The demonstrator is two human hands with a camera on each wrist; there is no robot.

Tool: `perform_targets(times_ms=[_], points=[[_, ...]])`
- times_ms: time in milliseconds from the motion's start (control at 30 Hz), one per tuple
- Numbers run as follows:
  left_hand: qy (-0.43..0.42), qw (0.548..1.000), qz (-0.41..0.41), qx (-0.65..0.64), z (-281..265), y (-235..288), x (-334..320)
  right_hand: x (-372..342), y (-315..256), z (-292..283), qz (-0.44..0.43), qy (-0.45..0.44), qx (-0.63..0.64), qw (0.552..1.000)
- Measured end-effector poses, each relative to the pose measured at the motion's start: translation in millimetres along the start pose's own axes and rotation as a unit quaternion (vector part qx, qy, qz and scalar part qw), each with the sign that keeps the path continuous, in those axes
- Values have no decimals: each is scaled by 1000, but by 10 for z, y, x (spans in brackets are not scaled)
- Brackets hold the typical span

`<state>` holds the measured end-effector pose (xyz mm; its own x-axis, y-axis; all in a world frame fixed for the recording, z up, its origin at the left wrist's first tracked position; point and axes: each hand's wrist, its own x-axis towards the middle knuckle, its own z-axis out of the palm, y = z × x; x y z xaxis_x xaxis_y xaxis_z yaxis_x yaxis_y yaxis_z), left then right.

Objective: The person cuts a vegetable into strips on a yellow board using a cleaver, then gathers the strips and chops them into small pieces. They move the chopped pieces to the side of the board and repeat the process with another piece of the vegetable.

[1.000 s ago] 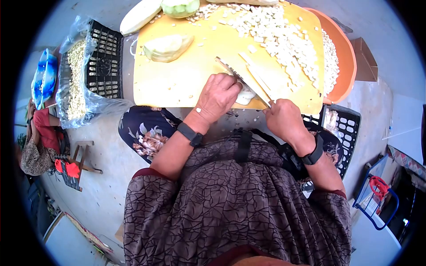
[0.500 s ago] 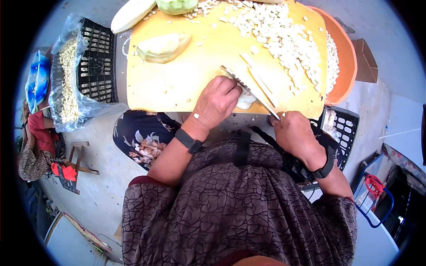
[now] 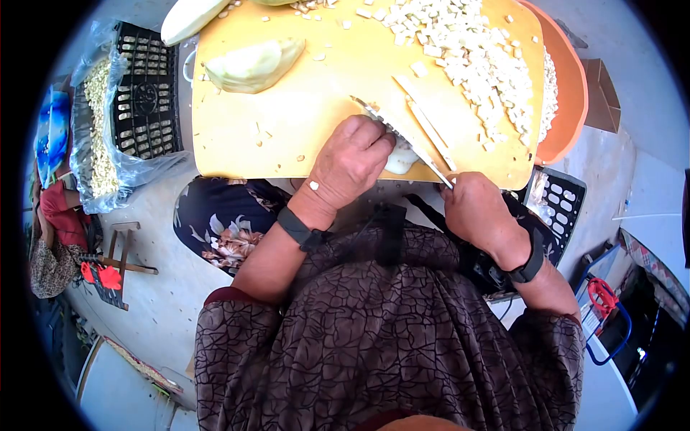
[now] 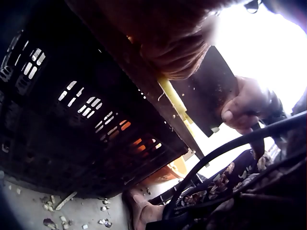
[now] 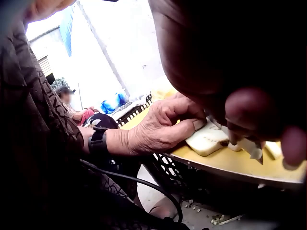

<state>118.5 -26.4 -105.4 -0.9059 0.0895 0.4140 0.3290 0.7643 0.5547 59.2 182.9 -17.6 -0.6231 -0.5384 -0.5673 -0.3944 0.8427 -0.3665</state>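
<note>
My left hand (image 3: 352,154) holds down a pale piece of peeled vegetable (image 5: 206,139), with rows of small seeds on its cut face, near the front edge of the yellow cutting board (image 3: 244,147). In my right hand (image 3: 481,212) is the handle of a knife (image 3: 425,158); its broad, dark blade shows in the left wrist view and lies slantwise along the piece, close by the left fingertips. Small bits cling to the blade. Just right of it lie cut strips (image 3: 429,128). A larger peeled chunk (image 3: 255,66) rests at the board's left, and diced cubes (image 3: 460,54) spread over its right side.
An orange basin (image 3: 571,79) of cubes stands past the board's right edge. At left is a black crate (image 3: 147,93) beside a plastic bag (image 3: 100,136) of diced pieces. A dark crate (image 4: 86,120) is under the board. Another person (image 3: 57,208) sits far left.
My right hand and the knife handle have moved a little to the right, away from the left hand. The left hand keeps its hold on the piece. The head view has shifted slightly.
</note>
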Motion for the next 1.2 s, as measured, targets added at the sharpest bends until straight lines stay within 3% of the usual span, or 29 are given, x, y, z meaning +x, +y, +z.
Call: perform_targets(times_ms=[367,667,867,1200], points=[[14,1000,0,-9,35,9,8,108,-217,-75,68,-48,-29,996],[23,1000,-9,1,21,57,-13,19,-200,-97,65,-44,-45,996],[-10,1000,-23,-2,25,25,-42,225,-296,-38,47,-13,-52,997],[31,999,2,-44,42,-8,-13,201,-285,-47,126,66,50,989]])
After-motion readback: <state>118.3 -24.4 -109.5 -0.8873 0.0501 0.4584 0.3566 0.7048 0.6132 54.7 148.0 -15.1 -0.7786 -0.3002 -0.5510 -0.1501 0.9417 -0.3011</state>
